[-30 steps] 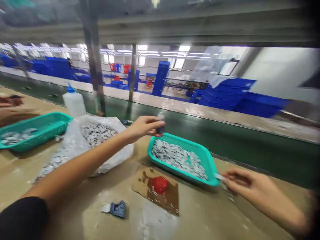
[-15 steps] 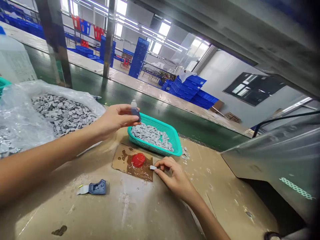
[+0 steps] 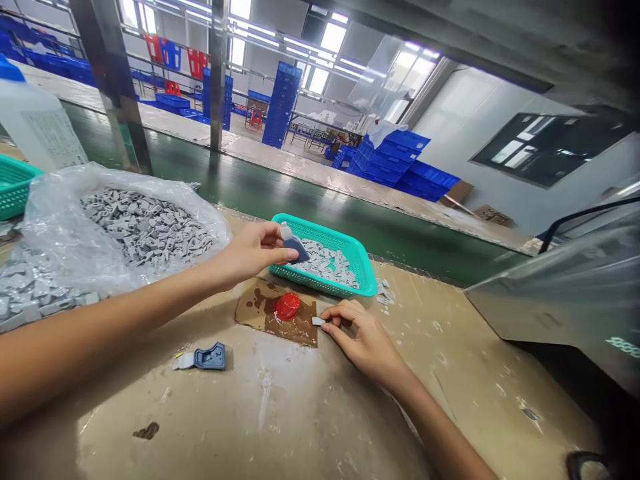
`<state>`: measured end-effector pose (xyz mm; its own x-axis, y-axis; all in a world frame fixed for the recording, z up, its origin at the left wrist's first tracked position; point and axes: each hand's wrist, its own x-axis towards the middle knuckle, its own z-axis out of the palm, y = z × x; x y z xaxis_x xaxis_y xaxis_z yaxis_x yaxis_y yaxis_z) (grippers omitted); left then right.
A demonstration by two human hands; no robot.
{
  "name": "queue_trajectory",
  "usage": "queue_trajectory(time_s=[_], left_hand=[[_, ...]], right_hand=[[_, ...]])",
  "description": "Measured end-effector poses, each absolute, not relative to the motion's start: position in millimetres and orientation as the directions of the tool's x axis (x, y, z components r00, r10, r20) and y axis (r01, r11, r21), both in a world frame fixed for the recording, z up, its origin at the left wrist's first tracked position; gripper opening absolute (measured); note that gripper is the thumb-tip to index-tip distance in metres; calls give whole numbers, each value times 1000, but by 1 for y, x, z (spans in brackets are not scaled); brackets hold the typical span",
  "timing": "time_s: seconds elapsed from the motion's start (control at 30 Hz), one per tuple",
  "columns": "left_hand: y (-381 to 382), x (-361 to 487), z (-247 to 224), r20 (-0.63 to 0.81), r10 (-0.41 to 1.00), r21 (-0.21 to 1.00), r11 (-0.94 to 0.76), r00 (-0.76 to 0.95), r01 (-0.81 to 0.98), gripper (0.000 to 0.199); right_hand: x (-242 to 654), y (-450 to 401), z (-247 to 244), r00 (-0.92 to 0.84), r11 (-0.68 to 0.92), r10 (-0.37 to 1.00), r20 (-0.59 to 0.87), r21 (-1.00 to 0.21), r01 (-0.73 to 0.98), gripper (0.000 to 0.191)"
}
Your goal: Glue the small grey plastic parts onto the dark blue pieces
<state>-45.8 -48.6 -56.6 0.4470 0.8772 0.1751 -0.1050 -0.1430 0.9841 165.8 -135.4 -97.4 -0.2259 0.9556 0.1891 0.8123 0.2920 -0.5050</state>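
Observation:
My left hand (image 3: 257,250) pinches a dark blue plastic piece (image 3: 299,249) with a pale grey end, held over the near left rim of a teal basket (image 3: 369,263). Small light grey parts (image 3: 330,263) lie heaped in that basket. Between thumb and fingertips, my right hand (image 3: 357,330) grips a small light grey plastic part (image 3: 318,321). It is at the right edge of a wet-stained cardboard piece (image 3: 255,313). On the cardboard sits a round red cap (image 3: 287,307). Another dark blue piece with a grey end (image 3: 210,358) lies nearer on the table.
At left, a clear plastic bag (image 3: 75,220) is full of grey parts. Behind it stand a white jug (image 3: 45,127) and another teal basket (image 3: 17,193). A green conveyor belt (image 3: 240,183) crosses the back. Metal sheeting (image 3: 565,280) borders the right.
My left hand has tilted the dark blue piece to the right and lowered it toward the basket. My right hand still holds the grey part beside the cardboard. The whole view has shifted slightly.

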Motion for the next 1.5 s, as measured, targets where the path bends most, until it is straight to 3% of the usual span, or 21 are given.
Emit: queue_trajectory(time_s=[0.17, 0.3, 0.4, 0.73, 1.0, 1.23, 1.33, 1.4, 1.5], left_hand=[[-49, -43, -62, 205, 819, 977, -203, 536, -64, 10], [-53, -44, -60, 271, 721, 938, -346, 638, -8, 14], [-58, -44, -57, 261, 728, 939, -344, 633, 9, 14], [-61, -42, -59, 225, 777, 962, -275, 588, -5, 18], [-66, -42, -56, 380, 758, 862, -498, 531, 95, 15], [-66, -44, -56, 495, 764, 784, -598, 414, 165, 7], [-65, -42, -50, 455, 818, 869, -495, 351, 27, 8], [-63, -40, -41, 328, 895, 938, -270, 303, -218, 9], [-54, -40, -27, 106, 945, 890, 49, 309, -454, 10]], right_hand=[[166, -138, -85, -155, 307, 943, 295, -586, 749, 13], [156, -134, -55, -48, 353, 920, 390, -767, 535, 15], [143, -125, -40, -21, 439, 884, 468, -813, 383, 15], [134, -108, -45, -50, 399, 913, 405, -859, 320, 12], [127, -101, -43, -106, 454, 885, 454, -788, 415, 9], [102, -115, -45, -197, 610, 715, 671, -460, 646, 29], [93, -114, -49, -183, 613, 713, 677, -476, 630, 36], [92, -104, -46, -182, 604, 750, 636, -545, 581, 40], [105, -79, -33, -177, 531, 836, 519, -687, 496, 43]])
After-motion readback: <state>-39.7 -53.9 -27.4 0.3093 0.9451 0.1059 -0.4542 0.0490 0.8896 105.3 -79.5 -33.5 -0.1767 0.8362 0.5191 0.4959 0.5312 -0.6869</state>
